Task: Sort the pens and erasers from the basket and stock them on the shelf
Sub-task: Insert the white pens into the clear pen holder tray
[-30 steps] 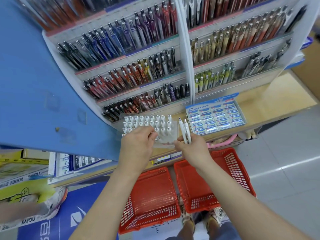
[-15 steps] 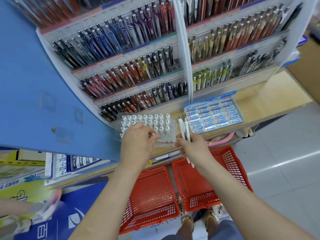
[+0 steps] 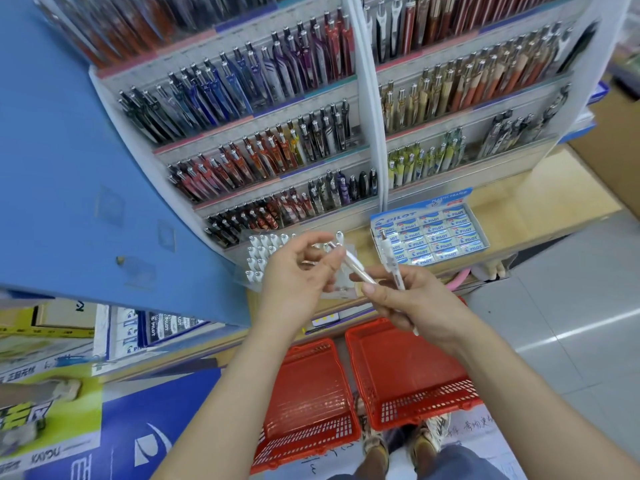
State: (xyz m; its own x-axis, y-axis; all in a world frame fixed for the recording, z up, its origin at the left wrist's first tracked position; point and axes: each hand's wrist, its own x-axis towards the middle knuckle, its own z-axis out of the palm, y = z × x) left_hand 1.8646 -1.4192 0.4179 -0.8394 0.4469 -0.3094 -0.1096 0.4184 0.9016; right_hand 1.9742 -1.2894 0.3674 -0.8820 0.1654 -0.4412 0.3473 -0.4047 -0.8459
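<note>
Far left, a blue panel (image 3: 86, 161) slanting down to a hard near edge and walling off that side. Right of it, the pen display (image 3: 249, 133): two bays split by a white upright, tiers packed tight with clipped pens. At its foot, on the wooden shelf (image 3: 519, 209), one clear tray (image 3: 263, 251) of white-capped pens, partly hidden behind the left hand, so no sure count. Left hand (image 3: 291, 285) half-curled, fingertips pinching the far end of the slanted pen (image 3: 349, 264). Same pen bridging the narrow gap between the hands, its near end pinned under the thumb of the right hand (image 3: 419, 303). Right hand clamped as well round the upright pen (image 3: 391, 261), with its lower end poking out beneath the palm. Two white pens in hand altogether, both held above the shelf's near edge. Down on the floor below the hands, two red baskets, the left basket (image 3: 308, 393) and the right basket (image 3: 408, 372), side by side and just apart, close to two shoes at the bottom edge. Just right of the tray, one eraser box (image 3: 433, 233), open-topped, with blue-and-white erasers packed in touching rows. Wooden shelf running on past it to the far right. Widest room for moving on the right, over the grey tiled floor (image 3: 561, 327).
</note>
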